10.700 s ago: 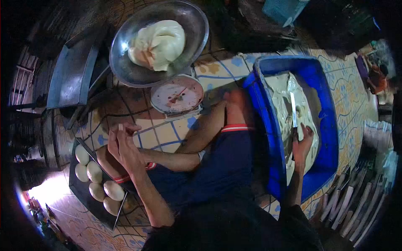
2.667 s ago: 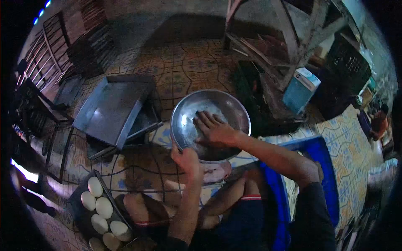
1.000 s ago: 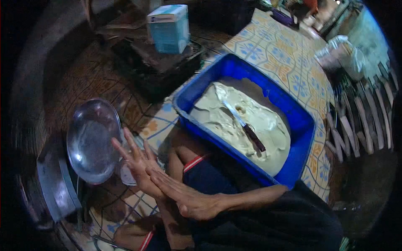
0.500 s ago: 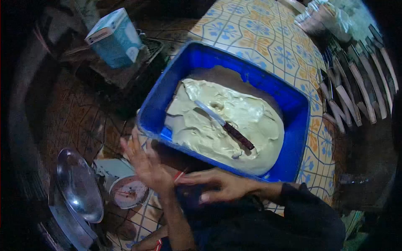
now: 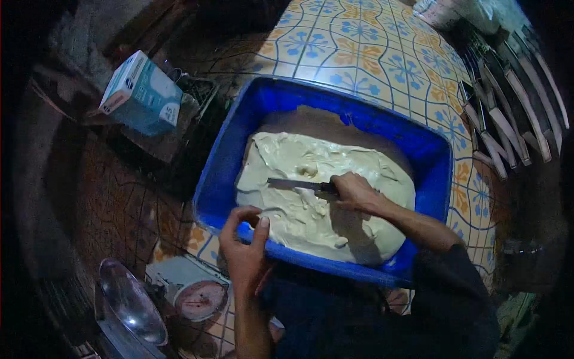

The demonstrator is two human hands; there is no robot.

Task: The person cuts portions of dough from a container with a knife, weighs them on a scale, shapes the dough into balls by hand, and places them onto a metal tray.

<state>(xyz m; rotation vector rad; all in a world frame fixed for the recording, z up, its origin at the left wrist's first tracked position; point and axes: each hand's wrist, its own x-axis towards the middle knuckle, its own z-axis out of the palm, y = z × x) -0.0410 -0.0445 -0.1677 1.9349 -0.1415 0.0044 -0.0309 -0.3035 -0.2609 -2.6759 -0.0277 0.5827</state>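
Observation:
A blue plastic tub [image 5: 397,118] holds a large mass of pale, creamy dough [image 5: 287,224] with a rough, folded surface. Over the dough, my right hand [image 5: 357,192] grips the dark handle of a knife [image 5: 294,184]. The blade points left, lying at or just above the dough surface; I cannot tell whether it touches. At the near left rim is my left hand [image 5: 244,242], its thumb and fingers curved but apart with blue plastic visible between them. Whether those fingers touch the rim is unclear.
Beyond the tub spreads a flower-patterned tiled surface [image 5: 371,45]. A white and teal box [image 5: 143,96] sits at upper left. Lower left are a weighing scale with a round dial [image 5: 201,300] and a shiny metal pan [image 5: 133,302]. Several long slats [image 5: 526,105] lie at right.
My right hand has moved up over the dough and taken hold of the knife, which was lying there. My left hand has shifted right to the tub's near left rim.

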